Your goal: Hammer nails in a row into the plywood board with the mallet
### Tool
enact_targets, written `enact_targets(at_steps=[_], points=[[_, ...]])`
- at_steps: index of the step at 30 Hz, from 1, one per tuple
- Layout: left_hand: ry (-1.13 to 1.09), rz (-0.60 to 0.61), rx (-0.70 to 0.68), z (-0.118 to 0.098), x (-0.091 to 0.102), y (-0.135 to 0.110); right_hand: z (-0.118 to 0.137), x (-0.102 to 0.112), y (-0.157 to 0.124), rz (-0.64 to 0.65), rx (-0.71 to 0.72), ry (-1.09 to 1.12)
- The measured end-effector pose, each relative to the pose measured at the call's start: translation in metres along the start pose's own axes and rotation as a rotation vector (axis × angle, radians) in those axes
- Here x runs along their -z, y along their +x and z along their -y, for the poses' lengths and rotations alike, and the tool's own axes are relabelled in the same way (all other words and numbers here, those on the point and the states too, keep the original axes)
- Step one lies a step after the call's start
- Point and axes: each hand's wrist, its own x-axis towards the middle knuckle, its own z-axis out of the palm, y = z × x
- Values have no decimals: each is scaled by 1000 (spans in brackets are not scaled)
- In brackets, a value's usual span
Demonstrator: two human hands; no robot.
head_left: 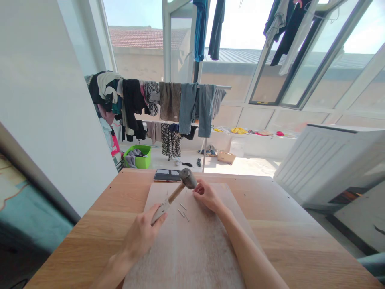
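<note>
Where the hands work: a pale wooden board [192,253] lies flat on the wooden counter [288,237], with its near end toward the person.
Left hand [143,233]: closed fully around the low end of the hammer [180,188] handle, over the board's left part.
Right hand [207,195]: rests on the far part of the board, fingers curled and tips pinched together. Whatever sits between them is too small to tell.
Hammer: the handle slants up and to the right from the left hand. The dark rounded head is lifted over the board's far edge, just left of the right hand.
Nails [183,210]: a few lie loose on the board, between the two hands.
Phone [167,175]: dark and flat on the counter at the board's far edge, partly behind the hammer head.
Drying rack [180,102]: on the far side of the room below the windows, hung with towels and clothes.
Green basket [140,157]: on the floor at the left foot of the rack, holding laundry.
Radiator [327,160]: white and ribbed, at the right, well apart from the board.
</note>
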Motion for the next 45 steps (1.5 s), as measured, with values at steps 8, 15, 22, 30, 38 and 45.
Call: enact_targets(at_steps=[8,15,22,30,38,45], points=[[83,57,-4,-3,-4,7,-3,0,1,15,4,6],[115,-45,-4,1,-9,3,1,-1,1,1,7,11],[161,-33,-22,1,-12,4,0,-1,1,5,6,21],[197,13,-2,-4,-11,5,1,-1,0,8,1,-3],[40,-95,-6,2,-8,-1,17,10,0,43,-63,-58],[-4,-104,-6,3,-8,1,60,41,-6,134,-49,-289]])
